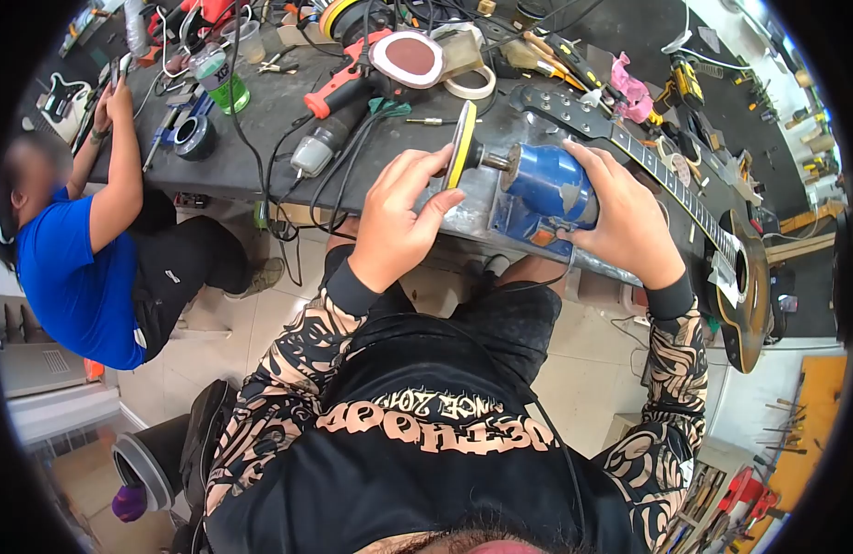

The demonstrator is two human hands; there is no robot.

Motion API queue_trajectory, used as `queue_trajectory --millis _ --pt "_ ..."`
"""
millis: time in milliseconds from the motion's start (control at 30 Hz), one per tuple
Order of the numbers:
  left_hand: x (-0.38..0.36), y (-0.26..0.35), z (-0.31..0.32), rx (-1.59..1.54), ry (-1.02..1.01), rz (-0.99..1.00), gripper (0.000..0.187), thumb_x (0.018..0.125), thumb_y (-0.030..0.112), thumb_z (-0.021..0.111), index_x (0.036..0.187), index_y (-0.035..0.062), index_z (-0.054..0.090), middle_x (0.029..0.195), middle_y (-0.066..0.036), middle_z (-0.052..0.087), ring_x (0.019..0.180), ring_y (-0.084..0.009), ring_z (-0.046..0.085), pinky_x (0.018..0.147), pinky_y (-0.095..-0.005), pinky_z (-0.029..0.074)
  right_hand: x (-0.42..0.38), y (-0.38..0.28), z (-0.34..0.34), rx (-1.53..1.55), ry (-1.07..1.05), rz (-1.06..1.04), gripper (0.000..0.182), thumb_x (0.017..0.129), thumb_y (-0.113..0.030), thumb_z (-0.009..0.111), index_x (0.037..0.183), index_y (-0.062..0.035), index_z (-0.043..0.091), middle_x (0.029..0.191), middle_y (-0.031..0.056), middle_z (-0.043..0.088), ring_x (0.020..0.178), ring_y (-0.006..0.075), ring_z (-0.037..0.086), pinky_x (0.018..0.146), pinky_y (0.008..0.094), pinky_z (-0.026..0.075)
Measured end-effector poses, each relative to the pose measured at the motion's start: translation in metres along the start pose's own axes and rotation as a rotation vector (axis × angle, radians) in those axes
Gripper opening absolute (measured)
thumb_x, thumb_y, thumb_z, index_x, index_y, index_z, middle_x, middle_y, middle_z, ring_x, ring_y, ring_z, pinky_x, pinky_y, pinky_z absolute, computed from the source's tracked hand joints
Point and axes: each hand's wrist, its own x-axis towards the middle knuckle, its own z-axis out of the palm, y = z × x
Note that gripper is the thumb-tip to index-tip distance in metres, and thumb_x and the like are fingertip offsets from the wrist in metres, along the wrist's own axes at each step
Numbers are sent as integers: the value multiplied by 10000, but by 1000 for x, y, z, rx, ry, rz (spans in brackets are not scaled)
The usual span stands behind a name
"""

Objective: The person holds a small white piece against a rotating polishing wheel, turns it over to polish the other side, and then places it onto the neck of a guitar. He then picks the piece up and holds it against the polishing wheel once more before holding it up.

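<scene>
A blue electric motor [567, 189] with scuffed paint sits on its base at the front edge of the dark workbench [288, 115]. From its left end a metal shaft carries a round backing pad [460, 148] with a yellow rim, seen nearly edge-on. My left hand [400, 214] grips the pad's near edge between thumb and fingers. My right hand [627, 214] is wrapped around the motor's right end, fingers over the top and thumb low on the near side. The pad's left face is mostly turned out of sight.
An acoustic guitar [738, 286] lies along the right, its neck near my right hand. Behind the pad are a red-and-black sander [338, 100], a tape roll [470, 83] and cables. A person in a blue shirt [80, 258] sits at left, near a green-liquid cup [225, 85].
</scene>
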Motion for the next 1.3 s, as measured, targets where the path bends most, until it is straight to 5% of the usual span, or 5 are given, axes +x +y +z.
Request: queue_trajectory --millis 67,333,600,1133,1300 --pt "-2 -1 -1 29 -9 44 522 989 72 868 1484 -28 738 1181 -143 727 1039 -271 708 949 -374 585 0 -1 0 6 5 12 1093 702 -168 1010 1676 -129 516 1437 181 680 1314 420 696 1095 483 590" --pt "-1 -19 -12 -372 -52 -122 295 1075 125 815 1340 -5 814 1250 -111 754 1127 -233 744 989 -375 597 6 -6 -4 79 -27 38 1102 674 -107 1001 1668 -100 526 1513 191 660 1370 445 678 1146 490 575" --pt "28 -11 -26 -536 -184 -219 331 1104 86 763 1416 -25 756 1436 -93 701 1291 -184 725 1035 -329 649 9 -12 -3 108 -41 87 1100 675 -79 988 1671 -113 522 1533 196 652 1394 456 665 1166 504 569" --pt "38 -11 -41 -387 -280 -161 365 1072 124 828 1426 38 804 1454 -92 742 1262 -164 740 901 -282 655 6 -14 -1 125 -3 107 1081 679 -77 982 1663 -117 538 1527 190 651 1394 450 664 1166 496 566" --pt "34 0 -40 -254 -272 -125 370 1053 15 770 1421 25 803 1438 -99 752 1195 -173 771 862 -277 666 3 -13 0 126 14 96 1080 679 -68 975 1665 -111 537 1512 195 651 1385 453 663 1161 496 562"
